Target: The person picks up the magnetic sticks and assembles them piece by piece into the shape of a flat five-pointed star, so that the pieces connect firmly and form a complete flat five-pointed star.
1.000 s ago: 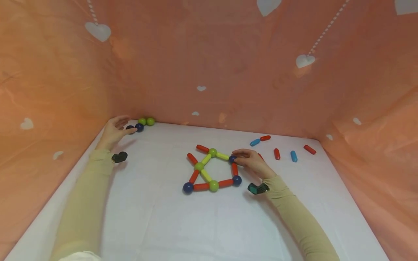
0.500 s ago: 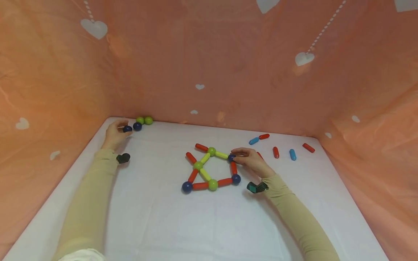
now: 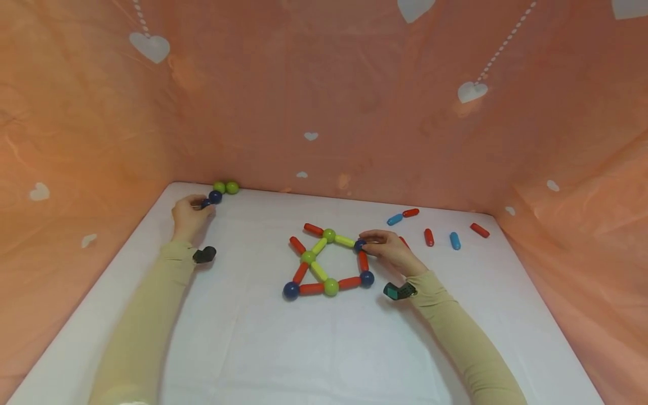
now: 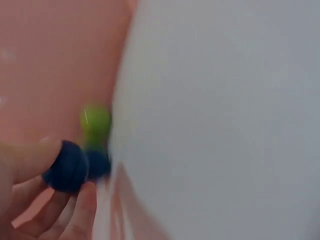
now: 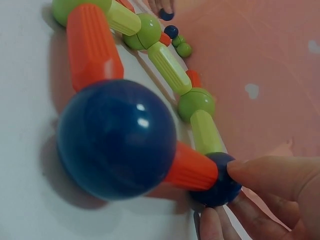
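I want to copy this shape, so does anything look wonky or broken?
Nothing looks broken, but at its back left two short, red, plastic-looking rods stick out from glossy green balls, their other ends joined to nothing: perhaps unfinished.

- Bare worktop (image 3: 248, 242) lies between the left hand (image 3: 189, 218) and the joined rod frame (image 3: 319, 272), and all along the near side.
- The frame blocks the middle.
- 2 green balls (image 3: 232, 188) and 1 blue ball (image 3: 215, 197) crowd just past the left hand, before the cloth wall (image 3: 324, 84).
- Loose rods (image 3: 428, 237), gaps between them, lie past the right hand (image 3: 391, 251).
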Demonstrator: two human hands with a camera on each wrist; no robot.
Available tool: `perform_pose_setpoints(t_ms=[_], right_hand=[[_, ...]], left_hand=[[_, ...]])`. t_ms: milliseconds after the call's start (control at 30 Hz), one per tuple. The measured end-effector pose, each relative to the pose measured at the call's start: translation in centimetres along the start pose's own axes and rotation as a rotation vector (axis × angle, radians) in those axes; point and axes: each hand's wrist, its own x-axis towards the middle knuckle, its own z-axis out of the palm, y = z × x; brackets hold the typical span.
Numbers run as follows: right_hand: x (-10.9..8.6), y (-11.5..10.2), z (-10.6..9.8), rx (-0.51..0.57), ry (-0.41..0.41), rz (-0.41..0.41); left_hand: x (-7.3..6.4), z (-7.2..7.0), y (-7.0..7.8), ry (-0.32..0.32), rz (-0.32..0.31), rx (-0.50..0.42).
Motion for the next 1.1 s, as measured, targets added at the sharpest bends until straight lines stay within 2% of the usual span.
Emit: perform_pose_setpoints(t_ms=[67, 133, 267, 400, 467, 667, 967, 1100], right_hand=[[-0.1, 0.0, -0.1, 0.001, -0.002, -0.001], [-0.1, 0.0, -0.1, 0.005, -0.003, -0.003], [-0.2, -0.1, -0.1, 0.007, -0.003, -0.006], [-0.2, 0.0, 0.0, 0.013, -0.007, -0.005], [-0.1, 0.0, 0.0, 0.019, -0.007, -0.003], [0.0, 0.2, 0.0, 0.029, -0.002, 0.010], [0.0, 0.0, -0.1, 0.034, -0.006, 0.008], [0.0, 0.1, -0.1, 0.028, -0.010, 0.007]], left_hand=[[-0.7, 1.0, 0.9, -0.030, -0.025, -0.084], [-1.4, 2.1, 1.8, -0.086, -0.034, -0.189], [-2.7, 4.7, 3.1, -0.274, -0.105, -0.442], [-3.9, 7.2, 3.6, -0.434, -0.223, -0.564], [-4.5, 8.1, 3.7, -0.477, -0.246, -0.551], [-5.5, 10.1, 3.9, -0.539, -0.297, -0.554], [-6.4, 11.2, 4.5, -0.587, -0.319, -0.544], [-6.7, 11.5, 4.6, -0.590, -0.339, -0.551]])
